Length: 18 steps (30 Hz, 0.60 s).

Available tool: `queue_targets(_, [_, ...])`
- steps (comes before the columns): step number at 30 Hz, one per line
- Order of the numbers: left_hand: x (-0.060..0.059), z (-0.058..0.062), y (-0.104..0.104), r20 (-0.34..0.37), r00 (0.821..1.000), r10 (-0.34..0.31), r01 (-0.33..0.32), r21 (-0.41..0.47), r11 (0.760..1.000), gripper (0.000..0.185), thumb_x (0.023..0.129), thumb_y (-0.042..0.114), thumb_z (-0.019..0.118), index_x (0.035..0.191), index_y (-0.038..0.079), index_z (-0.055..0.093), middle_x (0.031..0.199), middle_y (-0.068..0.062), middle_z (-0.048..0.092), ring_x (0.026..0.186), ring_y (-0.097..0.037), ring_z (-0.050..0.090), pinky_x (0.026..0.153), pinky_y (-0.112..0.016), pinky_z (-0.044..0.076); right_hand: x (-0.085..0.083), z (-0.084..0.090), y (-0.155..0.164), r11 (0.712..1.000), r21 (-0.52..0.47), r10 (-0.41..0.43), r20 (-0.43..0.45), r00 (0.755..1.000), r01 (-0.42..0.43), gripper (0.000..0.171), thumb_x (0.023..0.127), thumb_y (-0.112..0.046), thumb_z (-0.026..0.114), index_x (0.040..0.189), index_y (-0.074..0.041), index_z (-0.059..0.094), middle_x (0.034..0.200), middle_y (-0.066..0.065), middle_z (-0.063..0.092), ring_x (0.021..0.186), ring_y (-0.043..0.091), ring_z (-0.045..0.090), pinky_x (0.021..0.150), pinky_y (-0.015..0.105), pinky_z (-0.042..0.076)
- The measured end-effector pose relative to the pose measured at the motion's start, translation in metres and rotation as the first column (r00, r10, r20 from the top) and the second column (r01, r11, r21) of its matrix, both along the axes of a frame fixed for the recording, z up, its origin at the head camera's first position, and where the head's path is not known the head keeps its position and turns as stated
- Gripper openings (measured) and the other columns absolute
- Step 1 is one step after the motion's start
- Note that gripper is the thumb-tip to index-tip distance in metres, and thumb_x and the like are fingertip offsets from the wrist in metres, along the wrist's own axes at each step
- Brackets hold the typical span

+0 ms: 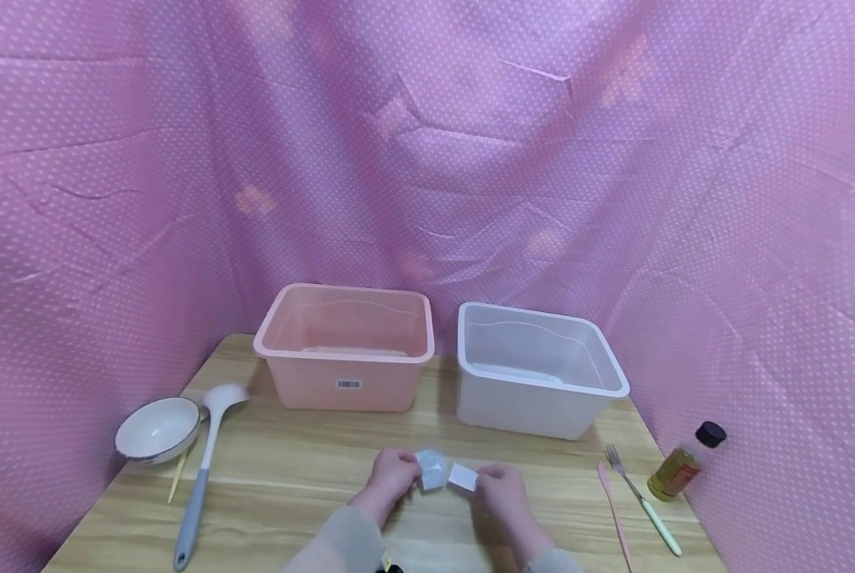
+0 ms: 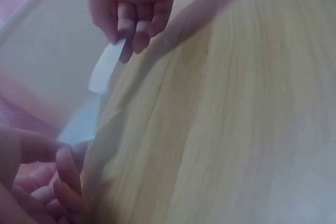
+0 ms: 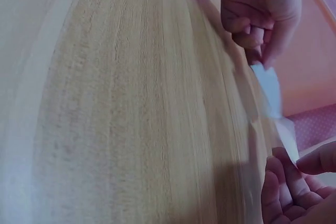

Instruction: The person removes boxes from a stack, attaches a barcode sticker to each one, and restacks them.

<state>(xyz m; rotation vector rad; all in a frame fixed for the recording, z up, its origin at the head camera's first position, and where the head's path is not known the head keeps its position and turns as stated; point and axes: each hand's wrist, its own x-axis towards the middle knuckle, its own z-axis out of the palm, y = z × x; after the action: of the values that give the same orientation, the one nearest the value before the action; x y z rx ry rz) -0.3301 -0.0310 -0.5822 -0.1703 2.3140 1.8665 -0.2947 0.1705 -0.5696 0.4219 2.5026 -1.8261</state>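
Both hands hold one small whitish plastic packet [image 1: 432,469] just above the wooden table [image 1: 291,477], near its front edge. My left hand [image 1: 406,468] pinches the crumpled, see-through end. My right hand [image 1: 483,480] pinches the flat white end [image 1: 463,476]. In the left wrist view the left hand [image 2: 60,163] holds the clear part [image 2: 81,124] at the lower left, while the right hand's fingertips [image 2: 128,45] grip the white strip [image 2: 105,66]. Seen from the right wrist, the packet [image 3: 268,85] stretches between the left hand [image 3: 260,51] above and the right hand [image 3: 294,163] below.
A pink tub [image 1: 345,346] and a white tub [image 1: 538,370] stand side by side at the back. On the left lie a white bowl [image 1: 158,430], a ladle [image 1: 201,469] and a chopstick [image 1: 178,476]. A fork [image 1: 642,497], pink knife [image 1: 614,509] and oil bottle [image 1: 681,465] are right.
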Motion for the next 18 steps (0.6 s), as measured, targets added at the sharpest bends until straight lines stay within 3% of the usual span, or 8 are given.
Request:
queue_targets(5, [-0.0030, 0.0031, -0.0043, -0.033, 0.999, -0.028, 0.021, -0.172, 0.985, 0.019, 0.073, -0.003, 0.059, 0.091, -0.001, 0.065, 0.076, -0.007, 0.060, 0.061, -0.018, 0.057, 0.059, -0.031, 0.050, -0.0015, 0.0026, 0.0014, 1.000, 0.019, -0.008, 0.023, 1.000, 0.008, 0.018, 0.082, 0.000, 0.059, 0.097, 0.008, 0.067, 0.085, 0.010, 0.067, 0.077, 0.022, 0.062, 0.067, 0.035, 0.052])
queue_targets(10, [-0.0032, 0.0027, -0.0085, -0.060, 0.998, -0.025, 0.005, -0.302, 0.953, 0.014, 0.073, 0.001, 0.064, 0.086, 0.005, 0.064, 0.080, -0.006, 0.060, 0.075, -0.023, 0.057, 0.072, -0.041, 0.049, -0.0023, 0.0063, -0.0006, 1.000, 0.014, -0.001, 0.052, 0.999, 0.000, 0.020, 0.083, -0.001, 0.060, 0.099, 0.008, 0.068, 0.087, 0.010, 0.067, 0.079, 0.023, 0.063, 0.071, 0.037, 0.053])
queue_targets(14, [-0.0031, 0.0028, -0.0093, -0.061, 0.998, 0.005, -0.026, -0.334, 0.942, 0.015, 0.073, 0.006, 0.068, 0.087, 0.008, 0.062, 0.081, -0.005, 0.058, 0.078, -0.024, 0.056, 0.073, -0.043, 0.047, -0.0016, 0.0078, -0.0034, 1.000, 0.003, -0.003, 0.051, 0.999, 0.003, 0.019, 0.084, -0.002, 0.061, 0.100, 0.007, 0.068, 0.087, 0.010, 0.068, 0.079, 0.022, 0.063, 0.071, 0.037, 0.054])
queue_targets(18, [-0.0031, 0.0102, -0.0037, -0.152, 0.988, 0.017, -0.062, -0.299, 0.952, 0.011, 0.079, 0.009, 0.069, 0.089, 0.010, 0.065, 0.080, 0.000, 0.060, 0.077, -0.019, 0.056, 0.072, -0.040, 0.048, -0.0019, 0.0105, -0.0058, 0.999, -0.042, 0.002, 0.020, 1.000, -0.001, 0.020, 0.084, 0.000, 0.061, 0.101, 0.009, 0.066, 0.086, 0.012, 0.068, 0.077, 0.024, 0.064, 0.068, 0.036, 0.055])
